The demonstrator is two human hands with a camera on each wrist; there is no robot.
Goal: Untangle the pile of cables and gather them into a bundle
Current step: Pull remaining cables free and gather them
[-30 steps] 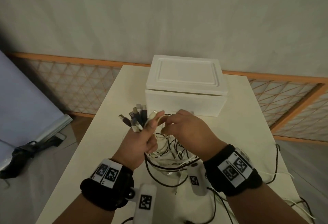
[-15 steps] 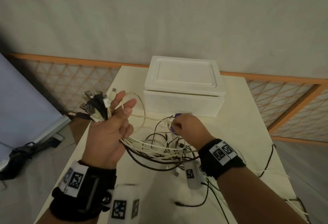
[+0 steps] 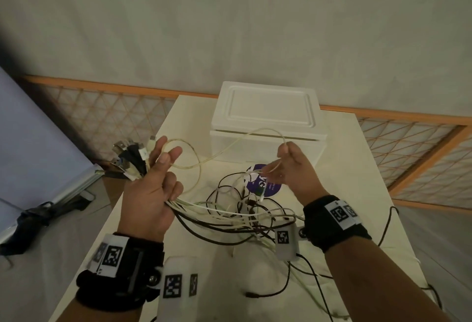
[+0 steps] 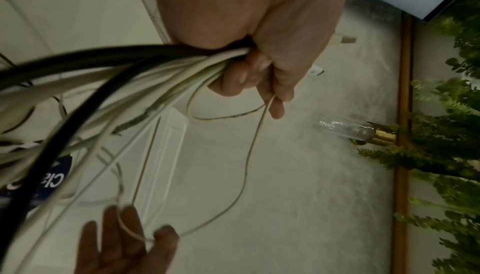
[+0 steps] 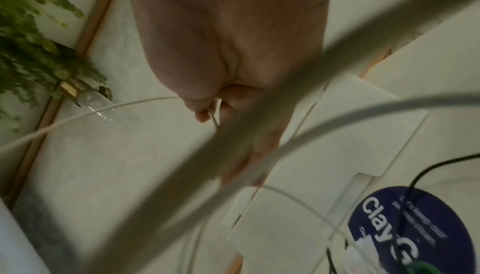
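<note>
Dim, warm, even indoor light with soft shadows and no glare. The head view is fairly sharp but darkens at its left edge and bends straight lines outward. Both wrist views are grainy; thick cables (image 5: 259,118) nearest the right wrist lens are heavily blurred.

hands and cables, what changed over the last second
The hands moved apart: the left hand swung out left with its grip on the cable ends, and the right hand drew one thin white cable up and right out of the tangle, uncovering a purple disc. The white box stayed put.
</note>
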